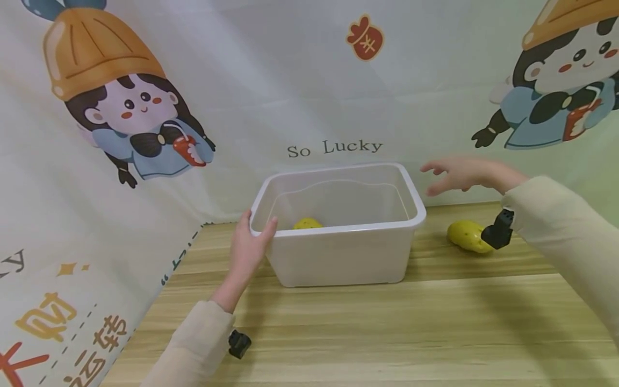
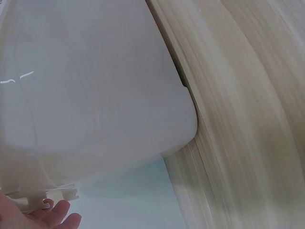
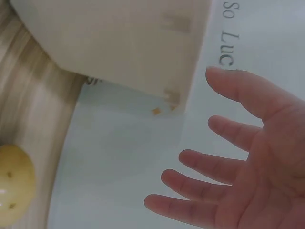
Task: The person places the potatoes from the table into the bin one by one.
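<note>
In the head view, a white plastic bin (image 1: 338, 255) stands on the wooden table. My left hand (image 1: 246, 242) grips the bin's left end at the rim, thumb over the front corner; its fingertips curl beneath the rim in the left wrist view. Inside the bin, the top of a yellow potato (image 1: 307, 223) shows above the front wall, its lower part hidden. Raised beyond the bin's right end, my right hand (image 1: 459, 174) has spread fingers and an empty palm. Below it on the table lies another yellow potato (image 1: 468, 236) with brown spots, partly covered by the wrist camera.
A white printed cloth (image 1: 271, 80) hangs behind the bin and along the left side of the table. The wooden tabletop (image 1: 367, 333) stretches in front of the bin. Black wrist cameras (image 1: 239, 344) sit at both cuffs.
</note>
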